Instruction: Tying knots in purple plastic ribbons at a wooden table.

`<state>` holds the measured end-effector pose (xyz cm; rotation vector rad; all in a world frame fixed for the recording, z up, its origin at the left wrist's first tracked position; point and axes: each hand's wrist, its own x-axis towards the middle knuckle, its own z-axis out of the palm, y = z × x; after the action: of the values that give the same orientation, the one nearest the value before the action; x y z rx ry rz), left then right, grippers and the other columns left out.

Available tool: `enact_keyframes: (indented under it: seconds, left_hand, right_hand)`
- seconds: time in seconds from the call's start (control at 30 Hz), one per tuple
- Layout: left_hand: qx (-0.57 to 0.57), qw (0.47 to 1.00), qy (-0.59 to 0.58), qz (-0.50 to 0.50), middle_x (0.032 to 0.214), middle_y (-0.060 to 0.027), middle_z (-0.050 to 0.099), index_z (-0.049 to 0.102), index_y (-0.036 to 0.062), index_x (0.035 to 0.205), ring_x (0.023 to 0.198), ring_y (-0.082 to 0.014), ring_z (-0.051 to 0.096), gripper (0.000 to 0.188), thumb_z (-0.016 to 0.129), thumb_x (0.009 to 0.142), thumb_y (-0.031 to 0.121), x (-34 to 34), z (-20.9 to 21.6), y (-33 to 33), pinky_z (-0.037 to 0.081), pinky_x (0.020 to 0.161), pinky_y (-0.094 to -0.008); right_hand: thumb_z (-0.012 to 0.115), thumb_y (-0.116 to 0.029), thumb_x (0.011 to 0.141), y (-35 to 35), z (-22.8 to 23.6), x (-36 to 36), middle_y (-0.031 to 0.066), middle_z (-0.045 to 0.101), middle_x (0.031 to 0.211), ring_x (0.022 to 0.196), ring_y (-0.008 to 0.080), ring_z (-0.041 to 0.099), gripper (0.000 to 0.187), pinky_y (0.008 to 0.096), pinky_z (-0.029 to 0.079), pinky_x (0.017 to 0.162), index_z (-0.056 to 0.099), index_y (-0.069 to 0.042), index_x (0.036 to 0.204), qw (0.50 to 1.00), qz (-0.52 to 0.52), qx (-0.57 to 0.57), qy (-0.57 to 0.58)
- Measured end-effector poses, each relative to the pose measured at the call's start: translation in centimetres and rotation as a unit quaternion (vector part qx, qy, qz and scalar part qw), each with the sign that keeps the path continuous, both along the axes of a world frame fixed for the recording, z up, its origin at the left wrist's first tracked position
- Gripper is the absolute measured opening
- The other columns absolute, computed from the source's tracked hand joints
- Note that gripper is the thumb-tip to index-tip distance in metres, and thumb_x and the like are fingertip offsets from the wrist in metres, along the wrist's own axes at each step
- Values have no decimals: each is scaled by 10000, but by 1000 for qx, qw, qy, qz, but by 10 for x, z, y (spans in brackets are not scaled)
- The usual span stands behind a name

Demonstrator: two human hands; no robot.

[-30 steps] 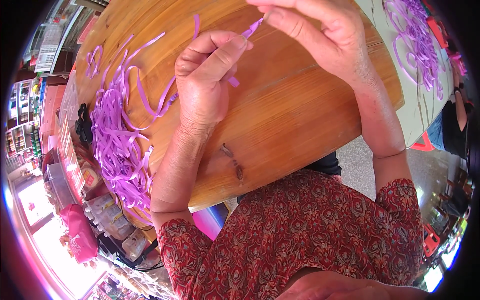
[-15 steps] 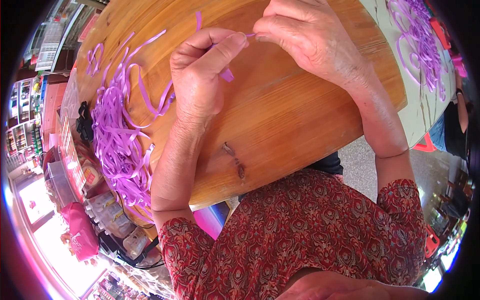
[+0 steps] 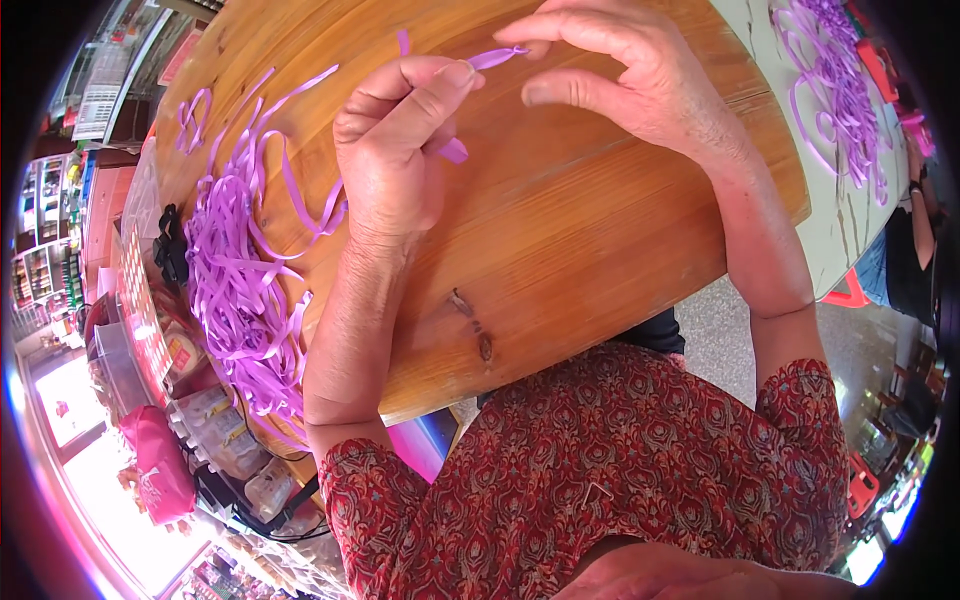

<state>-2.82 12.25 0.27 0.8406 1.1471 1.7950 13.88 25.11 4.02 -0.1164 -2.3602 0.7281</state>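
My left hand (image 3: 392, 145) pinches a narrow purple ribbon (image 3: 492, 58) between thumb and bent fingers, above the wooden table. One end pokes out past the thumb toward the right, narrowing to what looks like a small knot at its tip. Another bit of ribbon hangs below the fingers. Just right of that tip is my right hand (image 3: 645, 90), thumb and fingers spread apart; whether a fingertip touches the ribbon I cannot tell. A tangled heap of purple ribbons (image 3: 235, 270) lies left of my left forearm, with loose strands reaching toward my wrist.
The round wooden tabletop (image 3: 600, 230) has its near edge at my body. On a pale surface (image 3: 780, 110) at the right lies another purple ribbon heap (image 3: 840, 90). A black item (image 3: 170, 245) and a pink bag (image 3: 160, 465) are at the left. Another person's arm (image 3: 922, 220) shows far right.
My right thumb and fingers have parted and let go of the ribbon's end, which now sticks out free from my left hand. The left hand keeps its pinch and has shifted slightly left.
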Motion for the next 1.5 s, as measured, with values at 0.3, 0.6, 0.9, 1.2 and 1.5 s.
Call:
enact_keyframes:
  seconds: [0.3,0.6,0.9,1.2,1.5]
  left_hand:
    - [1,1000,-22,-14,798,-48,686,678,42,859,544,-29,421,29,655,846,52,7,-2,-1,331,482,-187]
    - [4,999,-38,-17,800,-52,685,674,42,861,546,-37,409,22,661,845,50,6,-5,-4,328,495,-191]
    - [17,997,-67,-26,823,-68,676,668,41,881,558,-44,387,41,645,849,30,8,-10,5,311,513,-202]
    - [49,991,-119,-38,823,-59,664,662,44,867,539,-54,363,37,630,864,63,8,-9,7,310,510,-210]
    - [69,978,179,87,990,-28,596,598,43,1143,820,-99,558,300,665,851,68,8,2,10,482,745,-243]
  right_hand:
    - [742,-138,767,27,-37,-22,94,641,891,840,260,618,330,344,490,746,646,-60,1073,954,107,154,234]
    - [726,-98,780,8,-17,-11,104,650,870,800,256,634,260,326,505,713,661,-49,1026,985,66,49,154]
    - [685,-16,789,34,-33,-23,110,647,823,788,247,632,136,312,495,697,666,-15,924,930,158,100,316]
    - [682,-9,784,24,-21,-17,100,647,822,785,240,631,112,310,492,687,664,-16,894,979,65,21,191]
    - [676,-2,777,23,-20,-18,88,634,793,755,233,623,80,303,482,654,650,-32,846,976,48,41,209]
